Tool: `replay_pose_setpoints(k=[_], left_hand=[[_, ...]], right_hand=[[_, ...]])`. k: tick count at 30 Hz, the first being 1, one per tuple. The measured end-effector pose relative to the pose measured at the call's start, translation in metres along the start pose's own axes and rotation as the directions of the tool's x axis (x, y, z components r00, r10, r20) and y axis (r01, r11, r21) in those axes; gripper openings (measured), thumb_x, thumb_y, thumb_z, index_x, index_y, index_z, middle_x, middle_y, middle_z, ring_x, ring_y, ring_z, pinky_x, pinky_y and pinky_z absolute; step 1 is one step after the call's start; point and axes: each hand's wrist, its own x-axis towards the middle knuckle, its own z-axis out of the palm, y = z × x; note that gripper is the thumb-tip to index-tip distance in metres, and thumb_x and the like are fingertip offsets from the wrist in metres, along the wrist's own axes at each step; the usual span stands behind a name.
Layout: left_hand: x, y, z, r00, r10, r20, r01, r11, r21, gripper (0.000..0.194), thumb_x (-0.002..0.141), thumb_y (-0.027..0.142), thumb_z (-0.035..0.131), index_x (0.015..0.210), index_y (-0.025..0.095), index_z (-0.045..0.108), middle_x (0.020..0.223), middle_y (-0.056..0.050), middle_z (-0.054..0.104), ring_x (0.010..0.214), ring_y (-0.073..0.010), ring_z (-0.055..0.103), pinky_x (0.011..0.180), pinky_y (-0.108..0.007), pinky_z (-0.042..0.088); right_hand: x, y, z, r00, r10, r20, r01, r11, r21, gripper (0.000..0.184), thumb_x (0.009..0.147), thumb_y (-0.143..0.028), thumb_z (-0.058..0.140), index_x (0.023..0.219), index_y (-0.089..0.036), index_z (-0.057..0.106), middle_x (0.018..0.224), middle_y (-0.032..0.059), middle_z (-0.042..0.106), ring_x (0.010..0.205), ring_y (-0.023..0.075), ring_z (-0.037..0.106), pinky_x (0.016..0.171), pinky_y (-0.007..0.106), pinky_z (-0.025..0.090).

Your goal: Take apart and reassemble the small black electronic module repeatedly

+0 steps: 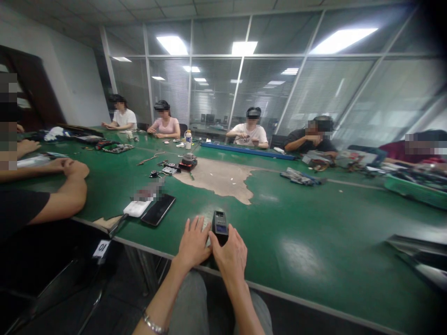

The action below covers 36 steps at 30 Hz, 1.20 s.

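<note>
Near the table's front edge, my right hand (231, 253) grips a small black box-shaped device (220, 228) with a little bluish screen on its top face. Thumb and fingers close around its sides; its lower part is hidden by the hand. Just to the left, my left hand (194, 243) lies palm down with fingers stretched out and holds nothing. Under and beside those fingers shows a pale patch (207, 217); whether it is paper or worn tabletop I cannot tell.
On the green table (314, 223) a black phone (158, 210) lies beside a white power bank (137, 208) with a cable. Farther off are electronic parts (170, 169), a bottle (188, 139), a blue bar (247, 150) and a green basket (415, 190). Several people sit around the table; a person's arm (70, 186) rests at left.
</note>
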Motion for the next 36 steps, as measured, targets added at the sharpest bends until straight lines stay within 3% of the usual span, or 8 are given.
replay_pose_setpoints(k=[4, 10, 17, 26, 30, 36], left_hand=[[0.000, 0.000, 0.000, 1.000, -0.002, -0.008, 0.002, 1.000, -0.007, 0.060, 0.093, 0.047, 0.043, 0.148, 0.024, 0.041, 0.158, -0.012, 0.034, 0.146, -0.0326, 0.024, 0.118, -0.057, 0.015], [0.001, -0.001, 0.003, 1.000, 0.003, -0.015, -0.003, 1.000, 0.003, 0.061, 0.092, 0.045, 0.047, 0.148, 0.023, 0.042, 0.158, -0.012, 0.033, 0.146, -0.0327, 0.024, 0.119, -0.056, 0.014], [0.001, 0.001, 0.002, 1.000, -0.001, -0.015, 0.001, 1.000, -0.004, 0.061, 0.093, 0.047, 0.046, 0.151, 0.028, 0.037, 0.158, -0.011, 0.033, 0.146, -0.0325, 0.025, 0.118, -0.058, 0.016], [0.001, 0.001, 0.001, 1.000, 0.000, -0.005, 0.000, 1.000, 0.006, 0.060, 0.092, 0.045, 0.049, 0.149, 0.029, 0.039, 0.158, -0.010, 0.032, 0.146, -0.0324, 0.024, 0.118, -0.058, 0.015], [0.001, 0.000, 0.003, 1.000, 0.002, -0.009, -0.002, 1.000, 0.004, 0.062, 0.092, 0.055, 0.050, 0.148, 0.030, 0.041, 0.158, -0.010, 0.033, 0.146, -0.0329, 0.024, 0.118, -0.058, 0.015], [0.001, 0.001, 0.003, 1.000, 0.001, -0.031, -0.001, 1.000, -0.022, 0.072, 0.090, 0.075, 0.036, 0.147, 0.030, 0.042, 0.157, -0.011, 0.035, 0.146, -0.0334, 0.025, 0.117, -0.059, 0.016]], right_hand=[[0.003, -0.003, -0.002, 1.000, 0.010, 0.030, -0.011, 1.000, 0.024, 0.056, 0.088, -0.055, 0.053, 0.125, -0.013, 0.059, 0.118, 0.0170, 0.067, 0.107, 0.0279, 0.062, 0.094, 0.038, 0.038], [0.000, 0.000, 0.001, 1.000, 0.004, 0.007, -0.004, 1.000, -0.003, 0.064, 0.085, -0.055, 0.057, 0.130, -0.009, 0.053, 0.122, 0.0197, 0.065, 0.112, 0.0302, 0.060, 0.098, 0.038, 0.036], [0.003, -0.004, -0.005, 0.999, 0.024, 0.048, -0.025, 1.000, 0.012, 0.043, 0.085, -0.048, 0.059, 0.114, -0.016, 0.061, 0.112, 0.0145, 0.069, 0.104, 0.0273, 0.063, 0.092, 0.036, 0.038], [0.008, -0.006, -0.010, 1.000, 0.021, 0.014, -0.022, 0.992, 0.127, 0.043, 0.084, -0.049, 0.059, 0.112, -0.018, 0.063, 0.107, 0.0130, 0.070, 0.099, 0.0266, 0.063, 0.089, 0.037, 0.040], [0.018, -0.011, -0.020, 1.000, 0.007, -0.003, -0.006, 0.979, 0.203, 0.038, 0.085, -0.049, 0.057, 0.108, -0.019, 0.064, 0.103, 0.0102, 0.070, 0.098, 0.0260, 0.063, 0.089, 0.037, 0.041], [0.034, -0.005, -0.042, 0.993, 0.001, -0.116, 0.027, 0.970, 0.243, 0.048, 0.085, -0.056, 0.056, 0.114, -0.019, 0.063, 0.105, 0.0099, 0.070, 0.096, 0.0253, 0.063, 0.087, 0.035, 0.042]])
